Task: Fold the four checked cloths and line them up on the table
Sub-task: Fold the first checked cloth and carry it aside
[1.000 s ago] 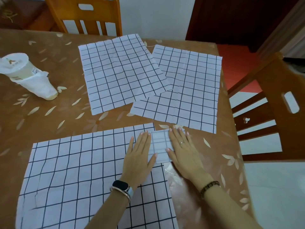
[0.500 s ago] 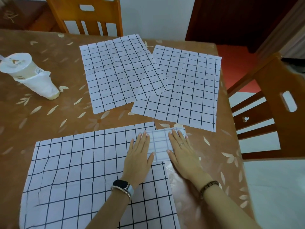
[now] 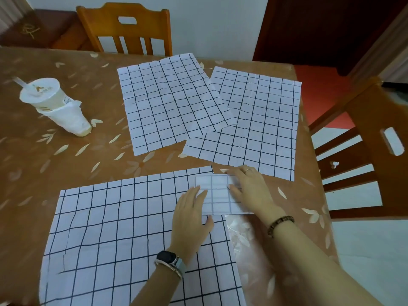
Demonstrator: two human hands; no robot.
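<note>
Brown table (image 3: 66,155) holds a small folded cloth (image 3: 217,195) pressed under the flat, straight-fingered left hand (image 3: 191,219) and right hand (image 3: 251,191), gripping nothing, with a spread cloth (image 3: 121,228) beneath the left palm.

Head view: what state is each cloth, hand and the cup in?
near cloth, unfolded, spread flat.
small cloth, folded, on the near cloth's far right corner.
far right cloth, unfolded, flat.
far left cloth, unfolded, overlapping the far right cloth.
left hand, flat, fingertips on the small cloth.
right hand, flat, pressing the small cloth.
cup, upright, lidded.
</note>
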